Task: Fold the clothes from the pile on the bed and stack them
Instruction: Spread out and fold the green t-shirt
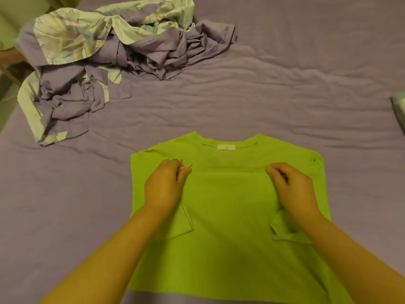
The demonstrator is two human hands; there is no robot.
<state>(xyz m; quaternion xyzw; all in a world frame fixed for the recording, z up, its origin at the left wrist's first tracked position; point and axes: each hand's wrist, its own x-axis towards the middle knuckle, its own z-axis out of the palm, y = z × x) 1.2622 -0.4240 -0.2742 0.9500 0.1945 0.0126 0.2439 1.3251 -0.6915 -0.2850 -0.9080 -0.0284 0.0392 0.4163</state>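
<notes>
Green T-shirt point(228, 207) lies flat on the purple bed sheet point(285, 95), near edge of bed, directly below the camera. Neckline points away from the person; white label point(226, 147) visible inside the collar. Both sleeves are folded inward onto the body of the shirt; their hems lie slanted beside the forearms. A straight horizontal fold edge runs across the chest between the two hands.

Left hand point(166, 183): on the left end of that edge, fingers curled, thumb and fingertips pinching the green fabric. Right hand point(291, 183): on the right end of the same edge, fingers curled, also pinching fabric. Both grips narrow, cloth only. Forearms cross the lower half of the shirt.

Pile of unfolded clothes point(105, 62): far left of the bed, well apart from the shirt. Mix of plain purple garments and pale printed fabric with a leaf-like pattern, crumpled together.

Right edge of view: corner of a pale folded item point(400, 106) on the sheet, mostly cut off; cannot identify it.
</notes>
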